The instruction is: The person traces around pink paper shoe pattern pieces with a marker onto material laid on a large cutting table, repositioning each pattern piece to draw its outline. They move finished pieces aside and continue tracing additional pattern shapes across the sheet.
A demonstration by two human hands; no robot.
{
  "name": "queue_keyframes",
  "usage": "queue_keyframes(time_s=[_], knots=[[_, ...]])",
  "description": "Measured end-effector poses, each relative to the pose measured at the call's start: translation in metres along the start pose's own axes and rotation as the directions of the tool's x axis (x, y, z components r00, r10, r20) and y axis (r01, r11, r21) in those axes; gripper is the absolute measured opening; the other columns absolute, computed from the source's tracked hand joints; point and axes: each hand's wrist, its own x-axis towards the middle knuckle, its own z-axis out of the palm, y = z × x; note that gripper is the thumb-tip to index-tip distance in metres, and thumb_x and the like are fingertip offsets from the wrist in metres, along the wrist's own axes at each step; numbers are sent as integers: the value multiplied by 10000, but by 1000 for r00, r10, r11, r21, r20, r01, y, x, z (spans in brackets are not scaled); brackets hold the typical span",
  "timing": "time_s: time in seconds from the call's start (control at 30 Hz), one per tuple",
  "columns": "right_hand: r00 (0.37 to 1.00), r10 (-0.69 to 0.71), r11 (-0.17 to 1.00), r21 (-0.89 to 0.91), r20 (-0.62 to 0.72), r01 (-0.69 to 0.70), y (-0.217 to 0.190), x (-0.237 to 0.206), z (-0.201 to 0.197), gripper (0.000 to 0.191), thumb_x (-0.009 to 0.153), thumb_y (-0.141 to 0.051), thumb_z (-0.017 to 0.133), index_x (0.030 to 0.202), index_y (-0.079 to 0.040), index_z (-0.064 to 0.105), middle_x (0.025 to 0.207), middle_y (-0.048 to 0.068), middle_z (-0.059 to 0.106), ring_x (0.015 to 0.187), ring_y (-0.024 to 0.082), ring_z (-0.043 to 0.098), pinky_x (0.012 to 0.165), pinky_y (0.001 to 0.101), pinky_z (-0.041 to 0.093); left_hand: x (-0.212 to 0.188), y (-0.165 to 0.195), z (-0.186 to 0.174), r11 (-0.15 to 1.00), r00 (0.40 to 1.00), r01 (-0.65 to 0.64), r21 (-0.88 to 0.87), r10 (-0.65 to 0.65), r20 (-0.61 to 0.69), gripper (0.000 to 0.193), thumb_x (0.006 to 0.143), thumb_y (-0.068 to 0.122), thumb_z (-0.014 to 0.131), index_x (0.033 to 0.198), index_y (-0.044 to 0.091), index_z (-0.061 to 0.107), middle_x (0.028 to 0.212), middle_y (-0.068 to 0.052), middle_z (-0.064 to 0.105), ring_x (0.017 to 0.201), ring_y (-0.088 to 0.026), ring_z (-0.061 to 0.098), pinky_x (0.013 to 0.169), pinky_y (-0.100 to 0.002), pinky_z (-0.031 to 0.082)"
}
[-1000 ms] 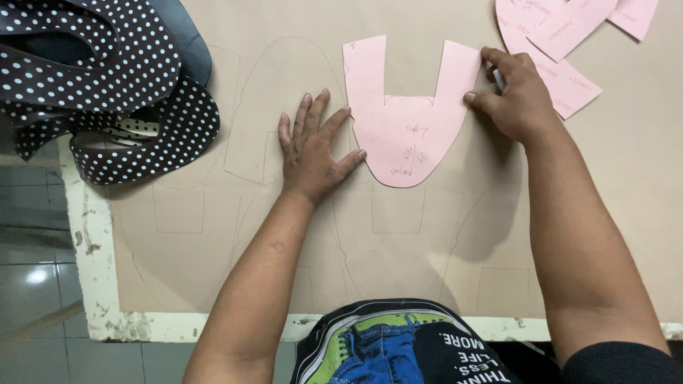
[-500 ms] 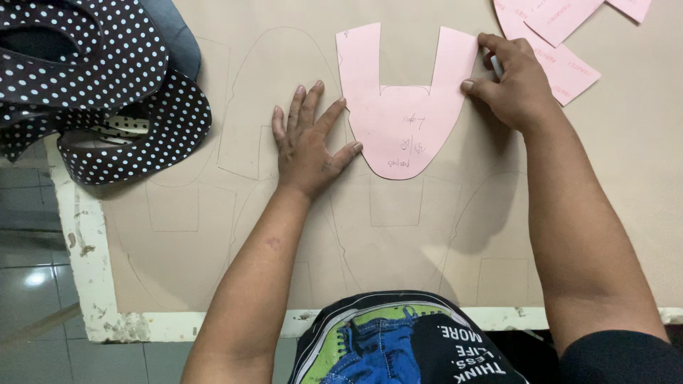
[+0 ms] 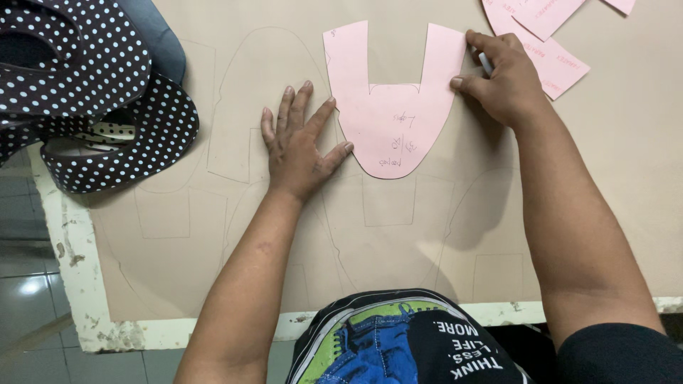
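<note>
Pink U-shaped paper template sits by the tan sheet's far edge. Keep your left hand splayed flat beside it; your right hand, curled on a pen, traces tight.

Pink U-shaped template, more pink pieces upper right; tan sheet; seemingly black, white-dotted fabric upper left.

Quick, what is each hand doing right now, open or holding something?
Left hand: open, flat, fingers spread beside the pink U-shaped template.
Right hand: closed around a pen at the template's right edge.
</note>
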Motion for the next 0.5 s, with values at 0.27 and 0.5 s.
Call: queue_keyframes(time_s=[0.27,0.5], knots=[[999,32,999,-19,14,-32,-6,0,-2,724,853,-239,834,1509,-201,530,1358,52,547,1211,258,566,1046,385,487,-1,2,-3,1000,1000,9,-13,-9,12,786,756,586,813,1438,261,595,1652,-57,303,1553,-266,143,1240,-565,-12],[1000,4,999,-53,26,-3,1,5,-2,724,845,-260,832,1494,-172,522,1343,84,539,1198,277,566,1019,404,488,1,2,-3,1000,1000,11,2,-11,22,781,775,587,797,1446,261,567,1648,-61,294,1550,-264,131,1235,-566,-20]])
